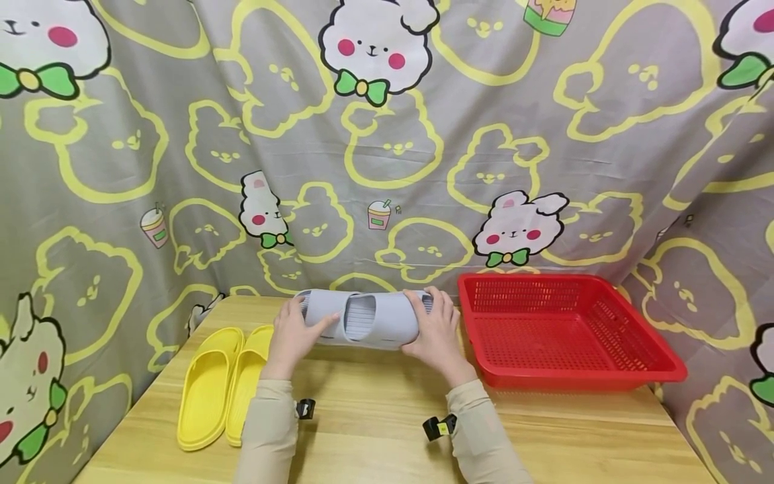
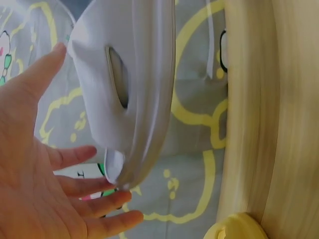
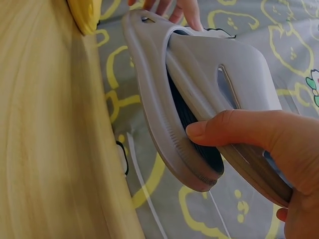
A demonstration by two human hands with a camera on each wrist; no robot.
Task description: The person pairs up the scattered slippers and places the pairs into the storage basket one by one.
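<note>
A pair of pale grey slippers (image 1: pixel 390 319) is held up above the wooden table, lying across between both hands. In the right wrist view one slipper (image 3: pixel 154 99) is partly tucked into the other (image 3: pixel 234 74). My right hand (image 1: pixel 438 333) grips the right end, its thumb (image 3: pixel 214 127) pressed on the sole edge where the two overlap. At the left end, my left hand (image 1: pixel 295 336) reaches round the toe. Its fingers (image 2: pixel 107 199) look straight and spread by the toe tip, and the thumb touches the upper in the left wrist view.
A pair of yellow slippers (image 1: pixel 202 396) lies on the table (image 1: pixel 369 430) at the left, close to my left forearm. To the right stands a red perforated plastic basket (image 1: pixel 580 373). A patterned grey curtain (image 1: pixel 387 161) hangs behind and along both sides.
</note>
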